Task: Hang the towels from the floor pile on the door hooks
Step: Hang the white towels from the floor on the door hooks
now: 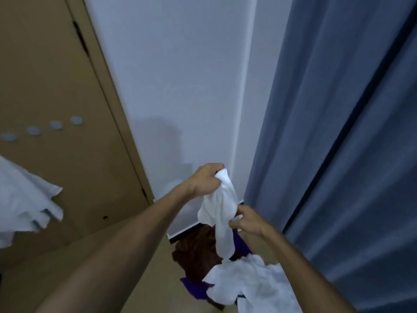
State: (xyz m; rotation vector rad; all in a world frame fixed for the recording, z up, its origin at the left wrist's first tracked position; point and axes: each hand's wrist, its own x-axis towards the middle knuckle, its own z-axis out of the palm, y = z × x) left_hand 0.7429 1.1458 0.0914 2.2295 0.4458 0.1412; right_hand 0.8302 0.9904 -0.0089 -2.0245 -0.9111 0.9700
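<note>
Gripping the top of a white towel (222,206), the left hand (206,180) holds it up while the right hand (244,221) pinches its edge lower down (the cloth hangs between them). Below lies the floor pile (225,274); a brown door (56,98) with round hooks (55,125) stands left, another white towel (24,199) hanging there.
</note>
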